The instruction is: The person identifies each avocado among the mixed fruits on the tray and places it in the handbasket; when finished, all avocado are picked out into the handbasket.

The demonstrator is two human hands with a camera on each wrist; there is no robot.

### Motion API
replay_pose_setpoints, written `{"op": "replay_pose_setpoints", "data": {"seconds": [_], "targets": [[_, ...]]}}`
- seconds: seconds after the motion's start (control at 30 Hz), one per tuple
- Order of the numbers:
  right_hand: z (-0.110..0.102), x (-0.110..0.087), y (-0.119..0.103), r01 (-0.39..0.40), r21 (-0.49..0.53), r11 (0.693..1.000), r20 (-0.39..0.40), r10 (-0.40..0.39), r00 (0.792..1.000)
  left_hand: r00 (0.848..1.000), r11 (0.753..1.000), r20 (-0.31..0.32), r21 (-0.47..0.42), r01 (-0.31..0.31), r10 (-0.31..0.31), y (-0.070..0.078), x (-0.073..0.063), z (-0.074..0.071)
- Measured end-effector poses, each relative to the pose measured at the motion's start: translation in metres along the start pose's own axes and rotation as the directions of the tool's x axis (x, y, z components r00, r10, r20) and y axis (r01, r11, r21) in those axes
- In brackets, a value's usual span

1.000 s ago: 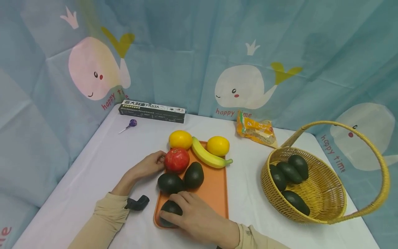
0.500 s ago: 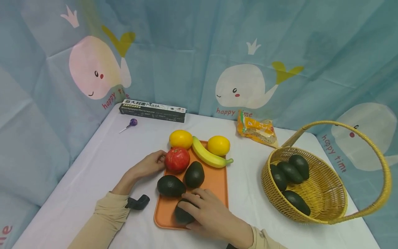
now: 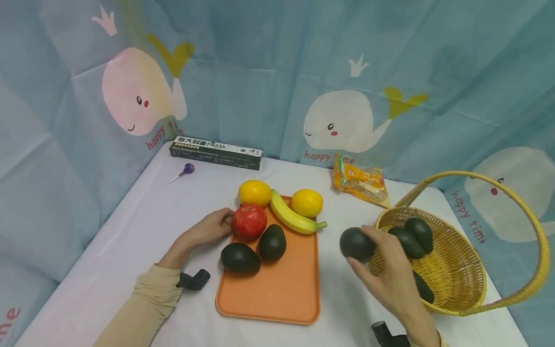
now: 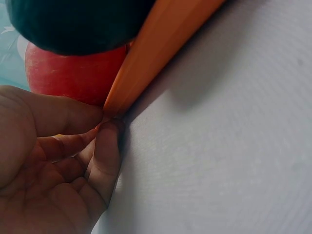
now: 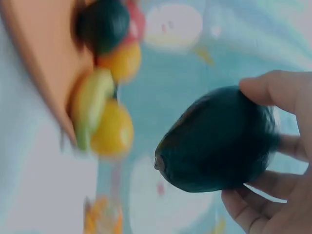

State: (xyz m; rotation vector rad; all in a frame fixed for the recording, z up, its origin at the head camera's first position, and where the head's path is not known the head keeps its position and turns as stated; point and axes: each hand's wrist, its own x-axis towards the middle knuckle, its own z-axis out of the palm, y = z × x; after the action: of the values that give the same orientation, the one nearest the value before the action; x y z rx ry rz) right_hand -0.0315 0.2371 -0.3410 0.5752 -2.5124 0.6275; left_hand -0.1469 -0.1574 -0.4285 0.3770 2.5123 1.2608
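An avocado is in the right hand, whose thumb and fingers are curved around it, off the table. To the right of this hand is the wicker basket, with more avocados inside. The left hand pinches the rim of the orange tray. Just beside its fingers sits a pomegranate; between the two hands lie a banana and two more avocados.

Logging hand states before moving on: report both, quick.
Left hand: pinching the tray by its edge.
Right hand: holding an avocado.
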Motion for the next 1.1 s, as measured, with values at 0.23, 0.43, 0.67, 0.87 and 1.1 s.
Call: {"op": "replay_pose_setpoints", "data": {"seconds": [0.23, 0.43, 0.67, 0.87, 1.1], "targets": [[-0.03, -0.008, 0.036, -0.217, -0.015, 0.976, -0.215, 0.208, 0.954, 1.0, 1.0, 0.005, -0.007, -0.005, 0.005, 0.0, 0.001, -0.001], [-0.034, -0.014, 0.05, -0.382, -0.078, 0.921, -0.186, 0.363, 0.913, 1.0, 1.0, 0.005, -0.016, -0.012, 0.012, -0.001, 0.001, -0.002], [-0.026, -0.023, 0.06, -0.422, -0.137, 0.896, -0.052, 0.419, 0.907, 1.0, 1.0, 0.008, -0.018, -0.014, 0.014, 0.001, 0.0, -0.001], [-0.025, -0.023, 0.061, -0.394, -0.142, 0.908, -0.04, 0.393, 0.919, 1.0, 1.0, 0.006, -0.01, -0.013, 0.013, 0.001, 0.0, -0.001], [-0.032, -0.022, 0.058, -0.425, -0.222, 0.878, 0.076, 0.45, 0.89, 1.0, 1.0, 0.005, -0.006, -0.02, 0.02, 0.003, -0.001, -0.002]]}}
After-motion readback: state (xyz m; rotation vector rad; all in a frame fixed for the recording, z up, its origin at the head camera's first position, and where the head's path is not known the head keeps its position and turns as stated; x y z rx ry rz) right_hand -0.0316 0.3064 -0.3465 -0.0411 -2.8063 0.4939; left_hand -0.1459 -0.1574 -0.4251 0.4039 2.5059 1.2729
